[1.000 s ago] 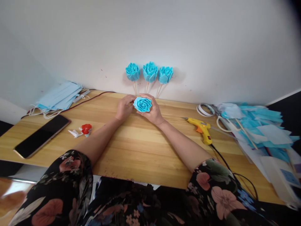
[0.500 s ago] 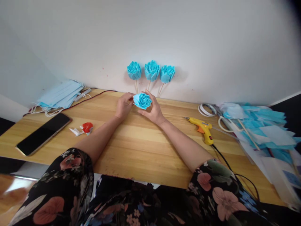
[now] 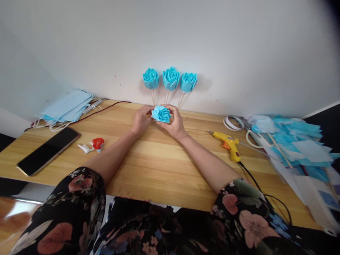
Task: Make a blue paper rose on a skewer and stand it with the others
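Observation:
A blue fabric rose sits between both of my hands above the far middle of the wooden table. My left hand pinches its left side with curled fingers. My right hand cups it from the right and below, thumb bent over the top petals. Three finished blue roses on sticks lean against the white wall just behind my hands.
A yellow glue gun with a black cord lies to the right. Tape rolls, scissors and blue fabric squares pile at far right. At left are a phone, blue face masks and a small red scrap.
The rose has tilted away from me, showing more of its side. My right thumb has come over the top of it. Both hands stay in the same spot.

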{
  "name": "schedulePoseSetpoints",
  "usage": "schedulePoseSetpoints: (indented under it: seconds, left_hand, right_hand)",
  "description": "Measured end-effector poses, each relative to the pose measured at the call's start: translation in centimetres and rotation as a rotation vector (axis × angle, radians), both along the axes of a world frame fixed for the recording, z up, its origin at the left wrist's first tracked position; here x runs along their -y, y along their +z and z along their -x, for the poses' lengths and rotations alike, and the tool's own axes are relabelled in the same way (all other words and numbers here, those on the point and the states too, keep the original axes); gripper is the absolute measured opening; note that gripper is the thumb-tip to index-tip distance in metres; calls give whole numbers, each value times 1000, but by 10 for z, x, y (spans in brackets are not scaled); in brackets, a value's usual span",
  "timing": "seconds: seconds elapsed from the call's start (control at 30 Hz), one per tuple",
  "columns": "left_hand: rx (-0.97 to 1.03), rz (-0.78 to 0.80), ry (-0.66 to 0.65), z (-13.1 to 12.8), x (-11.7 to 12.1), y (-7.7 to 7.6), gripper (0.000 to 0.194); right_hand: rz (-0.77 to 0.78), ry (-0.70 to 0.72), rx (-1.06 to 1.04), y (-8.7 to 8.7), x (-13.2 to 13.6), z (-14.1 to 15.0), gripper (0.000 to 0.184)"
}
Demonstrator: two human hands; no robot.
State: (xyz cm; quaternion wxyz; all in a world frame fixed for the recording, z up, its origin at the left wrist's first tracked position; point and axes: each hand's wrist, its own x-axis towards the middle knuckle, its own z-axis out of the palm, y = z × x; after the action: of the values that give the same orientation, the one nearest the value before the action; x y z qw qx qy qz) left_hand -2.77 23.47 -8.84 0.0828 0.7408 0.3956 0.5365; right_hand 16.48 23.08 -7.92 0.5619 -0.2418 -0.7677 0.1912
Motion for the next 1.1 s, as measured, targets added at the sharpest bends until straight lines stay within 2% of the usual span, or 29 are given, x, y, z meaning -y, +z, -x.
schedulePoseSetpoints:
  seconds: [0.1,0.27,0.33,0.43,0.6,0.7,0.87,1.03,1.1]
  left_hand:
    - [2,0,8,-2,1,1,12]
    - [-1,0,51,2,-1,2,15]
    - [-1,-5,54,3,-2,2,16]
    - [-6,-9,40,3,-2,2,14]
    - [-18,11,11,1,0,2,12]
    - [-13,27,-2,-1,1,2,12]
    - [14,32,-13,-2,1,2,13]
    - [38,34,-11,-3,1,2,12]
    - [48,36,-8,-4,1,2,13]
  right_hand:
    - [32,2,-9,-3,-3,-1,68]
    - [81,50,56,-4,-5,-1,105]
    - [86,52,86,-4,-4,-1,111]
    - [52,34,95,-1,-2,-1,103]
    - [-65,-6,84,3,0,-2,68]
    - [-82,-13,56,4,0,-1,61]
    - [0,4,19,-1,-3,0,68]
    - [22,40,46,-3,-4,-1,97]
    - [10,51,89,-2,-3,-1,103]
